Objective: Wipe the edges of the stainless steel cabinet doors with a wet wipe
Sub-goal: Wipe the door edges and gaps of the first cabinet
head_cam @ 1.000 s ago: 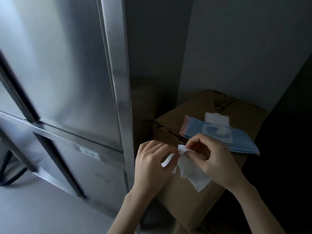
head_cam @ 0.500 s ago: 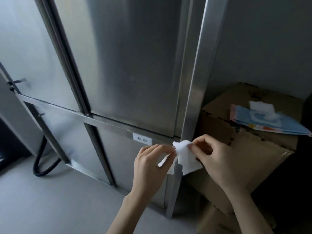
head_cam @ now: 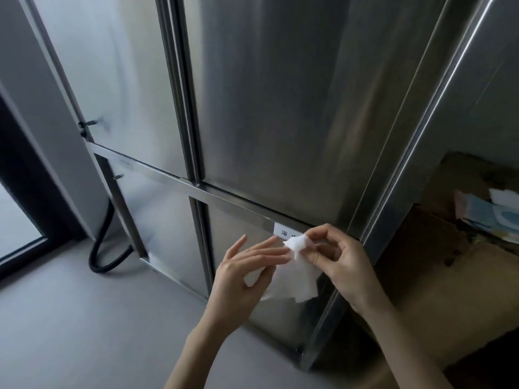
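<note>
The wet wipe (head_cam: 302,279) is pinched at its top by the right hand (head_cam: 345,262), low in front of the cabinet doors (head_cam: 280,108). The left hand (head_cam: 241,273) is spread straight-fingered across it, hiding part. The label (head_cam: 282,231) behind is half covered, so it can't really be read.

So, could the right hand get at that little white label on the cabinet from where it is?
Probably yes. The right hand pinches the wet wipe right in front of the white label, overlapping its corner, and nothing else stands between them. The left hand sits lower, off to the side.
</note>
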### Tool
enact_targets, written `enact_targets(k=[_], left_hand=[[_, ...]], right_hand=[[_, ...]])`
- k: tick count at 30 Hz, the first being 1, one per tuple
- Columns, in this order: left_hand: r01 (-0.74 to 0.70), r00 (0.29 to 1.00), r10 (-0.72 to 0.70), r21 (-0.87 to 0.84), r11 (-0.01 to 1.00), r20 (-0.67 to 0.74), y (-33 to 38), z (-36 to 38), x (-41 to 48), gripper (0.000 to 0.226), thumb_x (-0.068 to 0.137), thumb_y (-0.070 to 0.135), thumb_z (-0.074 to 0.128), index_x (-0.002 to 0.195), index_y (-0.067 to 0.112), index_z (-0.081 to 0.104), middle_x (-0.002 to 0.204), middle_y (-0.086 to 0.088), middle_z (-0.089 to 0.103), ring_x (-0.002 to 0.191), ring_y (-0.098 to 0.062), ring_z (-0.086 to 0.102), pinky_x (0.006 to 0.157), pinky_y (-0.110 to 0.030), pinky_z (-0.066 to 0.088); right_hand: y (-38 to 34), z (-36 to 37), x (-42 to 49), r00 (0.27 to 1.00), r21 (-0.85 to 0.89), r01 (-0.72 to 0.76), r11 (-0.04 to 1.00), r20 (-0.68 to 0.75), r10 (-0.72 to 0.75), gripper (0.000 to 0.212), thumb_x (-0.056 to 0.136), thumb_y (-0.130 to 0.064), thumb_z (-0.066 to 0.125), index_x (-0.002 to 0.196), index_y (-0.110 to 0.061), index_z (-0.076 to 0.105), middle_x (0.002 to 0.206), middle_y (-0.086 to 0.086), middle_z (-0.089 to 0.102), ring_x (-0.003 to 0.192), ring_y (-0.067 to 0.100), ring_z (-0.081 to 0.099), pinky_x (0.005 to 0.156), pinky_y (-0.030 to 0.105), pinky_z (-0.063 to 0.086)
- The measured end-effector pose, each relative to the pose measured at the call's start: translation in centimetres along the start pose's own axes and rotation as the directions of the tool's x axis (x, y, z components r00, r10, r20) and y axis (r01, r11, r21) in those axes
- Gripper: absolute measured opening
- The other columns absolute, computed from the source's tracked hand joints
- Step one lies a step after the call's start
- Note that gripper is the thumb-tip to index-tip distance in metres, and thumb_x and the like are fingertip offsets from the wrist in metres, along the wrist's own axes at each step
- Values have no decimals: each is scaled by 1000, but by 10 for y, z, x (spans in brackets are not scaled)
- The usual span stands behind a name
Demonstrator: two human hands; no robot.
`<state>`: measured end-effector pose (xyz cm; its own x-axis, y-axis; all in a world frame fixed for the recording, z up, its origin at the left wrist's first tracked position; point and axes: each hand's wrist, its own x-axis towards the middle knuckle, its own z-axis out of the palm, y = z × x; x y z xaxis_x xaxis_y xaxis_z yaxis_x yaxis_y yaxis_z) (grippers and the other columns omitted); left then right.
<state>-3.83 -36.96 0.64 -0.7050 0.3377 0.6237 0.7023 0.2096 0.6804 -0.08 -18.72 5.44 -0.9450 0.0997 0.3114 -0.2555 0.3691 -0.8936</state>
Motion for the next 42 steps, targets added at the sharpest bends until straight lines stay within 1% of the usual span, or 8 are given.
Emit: enact_targets(k=[4, 10, 13, 16, 23, 28, 35, 42], left_hand=[[-44, 990, 82, 304, 952, -116, -33, -29, 20, 18, 86, 13, 64, 93, 23, 77, 109, 14, 71, 116, -7, 62, 104, -55, 42], [-104, 965, 234, 652, 751, -116, -74, -75, 85, 27, 86, 23, 58, 109, 25, 73, 114, 9, 70, 111, -12, 63, 102, -39, 43], [-27, 984, 149, 748, 664, -97, -92, -94, 117, 38, 83, 31, 61, 120, 25, 67, 125, 3, 65, 117, -18, 60, 106, -44, 40], [33, 994, 64, 787, 615, -92, -106, -111, 134, 43, 83, 37, 60, 125, 26, 65, 131, 0, 62, 121, -21, 57, 104, -51, 43], [85, 993, 18, 802, 591, -118, -152, -161, 150, 44, 86, 40, 52, 126, 28, 64, 134, 1, 59, 126, -22, 54, 104, -50, 43], [25, 997, 41, 802, 597, -61, -192, -207, 173, 46, 87, 43, 50, 129, 30, 61, 137, 1, 56, 129, -20, 51, 108, -49, 39], [-137, 990, 111, 766, 628, 87, -242, -293, 217, 48, 86, 36, 63, 134, 30, 57, 143, 2, 51, 134, -20, 45, 114, -42, 29], [-328, 944, 244, 696, 639, 221, -270, -350, 267, 49, 86, 34, 66, 134, 31, 56, 145, 5, 49, 136, -17, 43, 115, -43, 32]], right_hand=[[3, 18, 41, 972, -204, 198, 959, -85, -219, 11, 78, -27, 72, 84, -19, 69, 84, -10, 66, 81, 6, 64, 67, 14, 52], [9, 41, 127, 871, -486, 361, 796, -130, -474, 13, 78, -6, 76, 85, -16, 73, 84, -7, 64, 74, 7, 64, 64, 32, 55], [8, 58, 167, 814, -538, 437, 721, -103, -571, 16, 74, -6, 78, 84, -18, 74, 82, -6, 63, 70, 3, 59, 65, 16, 49], [4, 80, 199, 770, -537, 508, 674, -68, -634, 17, 73, 0, 77, 85, -11, 73, 81, -1, 63, 75, 5, 56, 74, 2, 40], [-1, 135, 253, 771, -520, 538, 663, -14, -637, 16, 76, -4, 77, 84, -13, 67, 81, -5, 61, 67, 5, 54, 66, 4, 38], [-16, 177, 297, 677, -525, 606, 598, -55, -734, 7, 78, -6, 69, 82, -12, 69, 80, -4, 60, 73, -2, 50, 73, -4, 32], [-41, 244, 340, 728, -610, 450, 652, -173, -664, 14, 79, -2, 73, 84, -14, 70, 85, -6, 60, 70, 10, 61, 59, 32, 51], [-83, 276, 366, 653, -717, 338, 610, -288, -701, 8, 77, 1, 73, 81, -7, 71, 83, 0, 63, 66, 12, 60, 63, 20, 46]])
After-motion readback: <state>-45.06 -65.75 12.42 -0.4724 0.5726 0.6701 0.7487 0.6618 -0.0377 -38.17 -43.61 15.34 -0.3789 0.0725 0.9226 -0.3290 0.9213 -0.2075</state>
